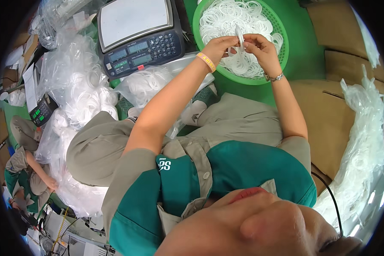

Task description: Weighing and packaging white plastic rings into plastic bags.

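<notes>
Both of my hands are raised over a green plastic basket, which is heaped with thin white rings. Between my fingertips is a small bunch of white rings, seen nearly edge-on. My left hand, with a pink-and-yellow wristband on its wrist, pinches the bunch from the left. From the right, my right hand, wearing a bracelet, pinches it with thumb and fingers. The exact number of rings held cannot be made out.
A counting scale stands left of the basket. Clear bags of white rings lie on the left, one below the scale. Cardboard and clear plastic are at right. A co-worker's hand touches a bag at far left.
</notes>
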`<state>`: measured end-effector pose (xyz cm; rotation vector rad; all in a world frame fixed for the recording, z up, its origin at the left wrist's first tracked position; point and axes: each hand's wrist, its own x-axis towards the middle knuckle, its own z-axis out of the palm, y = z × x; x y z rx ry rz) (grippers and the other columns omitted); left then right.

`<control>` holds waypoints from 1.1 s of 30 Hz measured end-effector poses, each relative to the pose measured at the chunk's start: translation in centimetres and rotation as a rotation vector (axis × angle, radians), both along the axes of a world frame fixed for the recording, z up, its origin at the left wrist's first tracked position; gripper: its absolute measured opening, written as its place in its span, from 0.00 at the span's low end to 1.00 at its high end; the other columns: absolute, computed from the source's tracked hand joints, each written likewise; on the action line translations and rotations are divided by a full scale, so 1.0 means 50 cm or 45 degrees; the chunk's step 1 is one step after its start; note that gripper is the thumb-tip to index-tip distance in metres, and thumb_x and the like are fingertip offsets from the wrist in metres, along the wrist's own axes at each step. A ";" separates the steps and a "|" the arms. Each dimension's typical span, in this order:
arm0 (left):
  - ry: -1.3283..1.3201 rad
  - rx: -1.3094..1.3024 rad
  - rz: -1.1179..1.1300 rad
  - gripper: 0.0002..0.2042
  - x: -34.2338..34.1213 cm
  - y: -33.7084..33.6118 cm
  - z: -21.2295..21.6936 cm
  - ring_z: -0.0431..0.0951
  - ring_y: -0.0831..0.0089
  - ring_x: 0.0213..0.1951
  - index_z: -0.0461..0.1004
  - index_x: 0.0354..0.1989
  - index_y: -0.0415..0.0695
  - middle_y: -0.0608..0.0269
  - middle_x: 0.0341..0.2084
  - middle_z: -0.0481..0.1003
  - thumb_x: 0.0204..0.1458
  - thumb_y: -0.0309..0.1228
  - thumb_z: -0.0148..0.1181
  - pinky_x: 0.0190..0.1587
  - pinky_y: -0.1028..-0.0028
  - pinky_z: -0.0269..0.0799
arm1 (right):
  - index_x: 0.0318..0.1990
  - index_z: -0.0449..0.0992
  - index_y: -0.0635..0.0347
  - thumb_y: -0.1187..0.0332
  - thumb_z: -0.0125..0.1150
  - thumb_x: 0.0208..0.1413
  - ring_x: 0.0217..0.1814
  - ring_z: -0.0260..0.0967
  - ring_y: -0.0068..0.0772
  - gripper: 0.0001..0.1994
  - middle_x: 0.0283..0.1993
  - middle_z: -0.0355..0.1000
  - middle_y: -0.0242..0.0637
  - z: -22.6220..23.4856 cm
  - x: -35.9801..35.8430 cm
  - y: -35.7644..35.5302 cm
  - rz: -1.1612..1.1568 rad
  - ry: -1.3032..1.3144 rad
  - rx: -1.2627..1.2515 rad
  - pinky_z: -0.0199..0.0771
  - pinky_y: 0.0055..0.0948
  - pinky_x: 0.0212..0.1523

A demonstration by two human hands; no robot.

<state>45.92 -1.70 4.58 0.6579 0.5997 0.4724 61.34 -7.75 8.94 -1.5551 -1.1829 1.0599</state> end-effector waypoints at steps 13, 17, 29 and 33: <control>0.095 0.073 0.189 0.10 0.001 -0.008 0.009 0.66 0.83 0.24 0.72 0.34 0.39 0.71 0.24 0.71 0.44 0.29 0.58 0.28 0.83 0.62 | 0.34 0.73 0.65 0.69 0.57 0.45 0.27 0.70 0.22 0.09 0.27 0.72 0.38 0.034 -0.048 -0.004 -0.011 -0.579 0.082 0.69 0.18 0.30; 0.143 0.223 0.242 0.07 0.004 -0.013 0.012 0.64 0.84 0.22 0.72 0.29 0.40 0.72 0.20 0.70 0.42 0.29 0.59 0.26 0.84 0.59 | 0.33 0.73 0.65 0.70 0.56 0.45 0.25 0.70 0.25 0.09 0.26 0.72 0.40 0.024 -0.045 -0.001 -0.045 -0.530 0.055 0.69 0.21 0.27; 0.243 0.516 0.302 0.05 0.015 -0.024 -0.007 0.64 0.87 0.23 0.71 0.27 0.38 0.73 0.19 0.68 0.42 0.26 0.58 0.28 0.86 0.61 | 0.33 0.70 0.65 0.71 0.54 0.46 0.23 0.71 0.24 0.08 0.22 0.72 0.39 0.017 -0.045 0.006 0.001 -0.580 0.088 0.67 0.19 0.23; 0.300 0.515 0.374 0.08 0.010 -0.024 -0.010 0.68 0.83 0.26 0.72 0.31 0.35 0.67 0.23 0.72 0.43 0.27 0.58 0.31 0.84 0.64 | 0.32 0.72 0.66 0.71 0.54 0.46 0.24 0.70 0.23 0.08 0.23 0.72 0.39 0.031 -0.049 0.006 0.004 -0.545 0.022 0.67 0.18 0.24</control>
